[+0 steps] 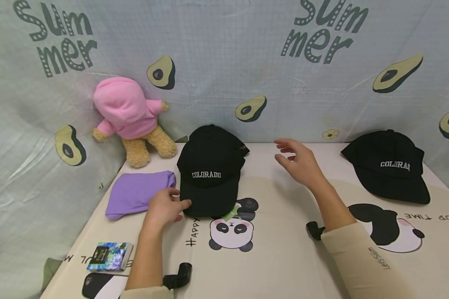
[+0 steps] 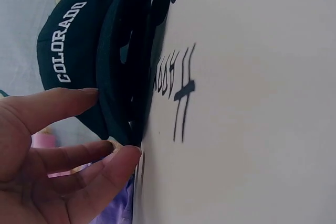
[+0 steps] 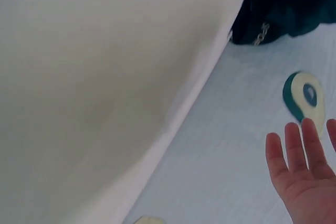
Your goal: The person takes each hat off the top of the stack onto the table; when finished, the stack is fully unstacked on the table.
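Note:
A black baseball cap (image 1: 209, 189) lettered COLORADO sits in the middle, brim toward me. In the left wrist view several layered brims (image 2: 126, 51) show under its front, like stacked caps. At the brim's left corner my left hand (image 1: 165, 209) reaches in, its thumb overlapping the brim and its other fingers spread lower down, apart from the thumb. My right hand (image 1: 299, 164) is raised right of that cap, fingers loosely bent and nothing in them. Another black COLORADO cap (image 1: 389, 166) lies at the far right.
A folded purple cloth (image 1: 134, 193) lies left of the middle cap, behind a small colourful box (image 1: 110, 256). A plush toy in a pink hoodie (image 1: 125, 108) leans on the back curtain (image 1: 209, 62). Panda prints cover the table (image 1: 269, 257).

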Tool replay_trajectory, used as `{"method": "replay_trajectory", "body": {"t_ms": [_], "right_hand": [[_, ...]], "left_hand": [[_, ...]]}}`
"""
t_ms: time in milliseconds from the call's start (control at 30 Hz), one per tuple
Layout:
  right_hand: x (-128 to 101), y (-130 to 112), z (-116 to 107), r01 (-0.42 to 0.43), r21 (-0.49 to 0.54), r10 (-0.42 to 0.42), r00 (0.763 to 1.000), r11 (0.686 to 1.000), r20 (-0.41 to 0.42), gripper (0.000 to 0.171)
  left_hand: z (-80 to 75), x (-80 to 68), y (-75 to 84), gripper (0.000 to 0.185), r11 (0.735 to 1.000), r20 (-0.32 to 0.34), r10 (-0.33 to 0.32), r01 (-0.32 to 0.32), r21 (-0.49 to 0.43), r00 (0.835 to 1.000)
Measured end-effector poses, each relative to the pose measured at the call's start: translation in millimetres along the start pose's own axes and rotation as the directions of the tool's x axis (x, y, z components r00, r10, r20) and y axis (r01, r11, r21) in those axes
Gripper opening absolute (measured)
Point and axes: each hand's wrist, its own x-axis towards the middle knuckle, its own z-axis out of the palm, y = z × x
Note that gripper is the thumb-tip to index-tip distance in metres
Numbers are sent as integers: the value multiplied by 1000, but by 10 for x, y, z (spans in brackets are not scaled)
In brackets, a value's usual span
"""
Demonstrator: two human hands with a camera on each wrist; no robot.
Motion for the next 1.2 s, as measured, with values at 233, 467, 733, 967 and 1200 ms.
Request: {"method": "replay_trajectory", "body": {"t_ms": [233,467,733,967,1200], "right_hand": [[71,-139,230,21,38,-22,999,999,32,45],[135,-283,449,4,89,-8,999,996,47,43],[225,-397,678,1,160,-14,997,987,80,43],[329,-439,826,10,175,-29,994,984,106,43],[335,-442,880,-38,194,18,994,980,105,42]], "left_hand": [[31,-2,20,68,999,-17,1,0,38,1000],[57,7,16,69,996,-43,28,-24,87,999],[55,22,15,73,996,-41,13,-9,92,999],[40,35,7,68,997,-40,2,0,72,999],[93,38,7,65,998,-60,-21,24,51,998]]}}
